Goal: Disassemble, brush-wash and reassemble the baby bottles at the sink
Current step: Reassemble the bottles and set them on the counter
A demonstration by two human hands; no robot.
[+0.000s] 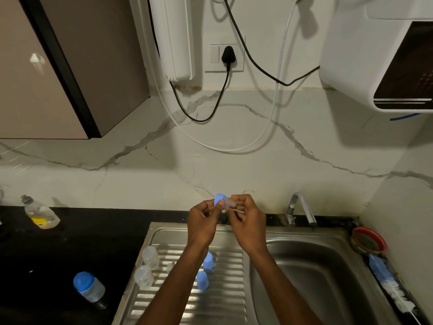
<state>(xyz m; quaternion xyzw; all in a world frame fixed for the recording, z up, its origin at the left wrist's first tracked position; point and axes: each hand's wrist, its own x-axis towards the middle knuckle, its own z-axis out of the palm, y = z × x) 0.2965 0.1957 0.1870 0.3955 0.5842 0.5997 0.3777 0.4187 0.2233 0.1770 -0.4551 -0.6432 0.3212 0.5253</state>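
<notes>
Left hand [203,221] pinches blue collar ring [219,200]; right hand [247,216] pinches clear teat [228,204] seated in it, both held above sink [304,259]. Teat looks soft, light, probably slippery; ring rigid. Best grip: ring rim, teat base flange.

My hands [203,221] meet above the drainboard [178,301], left of the basin [316,273]; two bottles [150,256] and two caps [208,261] lie below them, the brush [384,280] right of the basin
</notes>
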